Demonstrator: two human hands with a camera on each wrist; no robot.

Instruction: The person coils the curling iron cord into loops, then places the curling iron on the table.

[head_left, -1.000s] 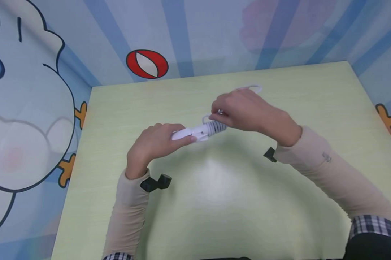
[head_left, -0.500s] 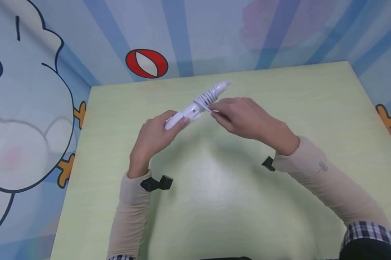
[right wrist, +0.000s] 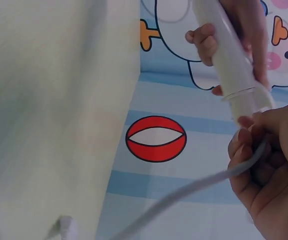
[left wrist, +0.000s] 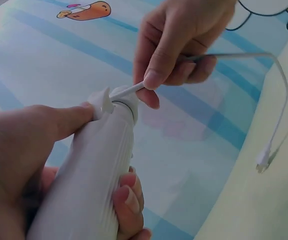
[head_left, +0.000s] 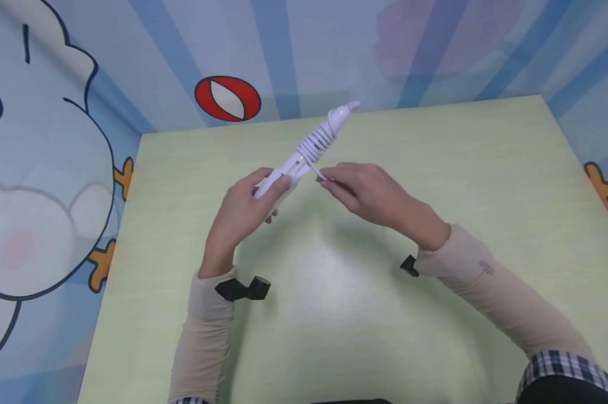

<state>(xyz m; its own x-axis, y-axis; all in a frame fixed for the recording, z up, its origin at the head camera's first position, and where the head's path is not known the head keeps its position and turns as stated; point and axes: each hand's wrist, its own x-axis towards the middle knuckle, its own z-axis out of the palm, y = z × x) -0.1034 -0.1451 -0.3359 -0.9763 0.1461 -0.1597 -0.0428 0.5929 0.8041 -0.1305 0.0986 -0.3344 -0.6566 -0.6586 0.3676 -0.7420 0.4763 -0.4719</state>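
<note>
My left hand (head_left: 239, 212) grips a long white curling iron (head_left: 286, 168) by its thick end, thumb along the top near a small lever. The iron's tapered end (head_left: 338, 116) points to the far right, raised above the table. A white cord (head_left: 315, 145) is wound in several coils around its far half. With thumb and forefinger, my right hand (head_left: 371, 193) pinches the loose run of cord just right of the coils. In the left wrist view, that cord (left wrist: 286, 92) passes through the right hand and hangs down to a white plug (left wrist: 263, 162).
A pale wooden table (head_left: 334, 314) lies beneath both hands. Printed wall panels (head_left: 329, 50) with cartoon figures and blue stripes stand along its back and sides. Black wrist mounts (head_left: 243, 288) stick out from both sleeves.
The curling iron has swung from pointing right to pointing up and away. My right hand has come from over the coils down to their near side, drawing the cord along.
</note>
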